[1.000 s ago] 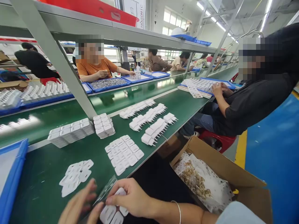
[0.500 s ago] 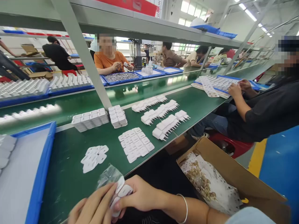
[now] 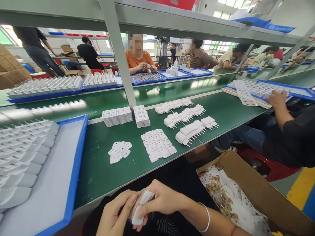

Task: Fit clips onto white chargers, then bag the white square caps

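A blue tray point(image 3: 73, 183) at the counter's left edge holds rows of white plugs point(image 3: 22, 157); a cardboard box point(image 3: 261, 193) holds scraps. Below the counter's near edge, the left hand point(image 3: 115, 216) and right hand point(image 3: 162, 200) pinch a white plug point(image 3: 142, 205) between their fingertips

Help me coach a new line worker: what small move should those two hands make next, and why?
Probably lift the white part to the green belt: left hand and right hand pinch it below the edge, while like pieces lie there in rows.

Grey steel shelving point(image 3: 157, 26) spans green benches point(image 3: 110, 157) (bright windows point(image 3: 222, 4) behind).
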Motion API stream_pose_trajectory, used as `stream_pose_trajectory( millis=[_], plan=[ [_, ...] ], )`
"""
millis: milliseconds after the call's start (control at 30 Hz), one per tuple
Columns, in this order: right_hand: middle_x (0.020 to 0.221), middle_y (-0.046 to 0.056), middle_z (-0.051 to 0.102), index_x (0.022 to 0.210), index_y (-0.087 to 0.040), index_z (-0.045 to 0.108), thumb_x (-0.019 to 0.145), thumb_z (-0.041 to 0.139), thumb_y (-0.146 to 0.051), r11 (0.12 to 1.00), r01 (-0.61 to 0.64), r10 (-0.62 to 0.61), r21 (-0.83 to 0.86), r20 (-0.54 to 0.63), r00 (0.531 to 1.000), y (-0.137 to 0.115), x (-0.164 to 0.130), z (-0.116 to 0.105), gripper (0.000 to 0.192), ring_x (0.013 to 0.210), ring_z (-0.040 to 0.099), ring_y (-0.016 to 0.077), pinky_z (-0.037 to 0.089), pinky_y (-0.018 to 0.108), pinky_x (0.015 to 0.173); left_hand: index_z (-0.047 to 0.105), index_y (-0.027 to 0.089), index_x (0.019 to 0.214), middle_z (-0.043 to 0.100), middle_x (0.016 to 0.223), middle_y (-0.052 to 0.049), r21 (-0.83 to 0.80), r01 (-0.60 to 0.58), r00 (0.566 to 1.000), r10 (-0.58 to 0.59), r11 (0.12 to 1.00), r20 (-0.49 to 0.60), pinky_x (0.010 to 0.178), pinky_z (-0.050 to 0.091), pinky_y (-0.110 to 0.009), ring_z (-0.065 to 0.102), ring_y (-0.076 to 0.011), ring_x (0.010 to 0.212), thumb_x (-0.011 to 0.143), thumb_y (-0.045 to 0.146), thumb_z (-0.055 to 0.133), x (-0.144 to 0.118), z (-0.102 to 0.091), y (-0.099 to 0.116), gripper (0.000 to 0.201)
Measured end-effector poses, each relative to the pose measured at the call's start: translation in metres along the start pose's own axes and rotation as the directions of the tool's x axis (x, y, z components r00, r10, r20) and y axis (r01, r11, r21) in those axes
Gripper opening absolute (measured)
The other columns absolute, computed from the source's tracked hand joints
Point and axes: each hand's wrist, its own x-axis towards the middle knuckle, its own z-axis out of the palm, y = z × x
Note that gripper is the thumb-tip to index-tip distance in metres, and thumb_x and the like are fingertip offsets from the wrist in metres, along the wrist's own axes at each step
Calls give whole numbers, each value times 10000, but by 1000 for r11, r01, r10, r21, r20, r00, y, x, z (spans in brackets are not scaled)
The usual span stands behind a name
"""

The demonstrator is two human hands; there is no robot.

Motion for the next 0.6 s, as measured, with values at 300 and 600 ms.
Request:
stream_pose_trajectory(
  millis=[300,600],
  plan=[
    [719,59,731,757,-88,752,677,832,-310,999,46,-46,2,17,999,-7,-16,0,250,585,676,131,538,241,609,656,226,950,690,786,-10,253,-86,993,102,964,-52,633,498,-229,633,-147,651,977,376,428,1,4,-3,275],
    [708,92,746,790,-64,736,702,803,-274,999,7,-6,32,-24,1000,-14,-24,-23,237,548,699,155,505,194,487,616,207,842,617,684,25,298,-65,982,115,952,-153,540,394,-216,507,-118,563,974,413,436,19,-10,16,303]
  ],
)
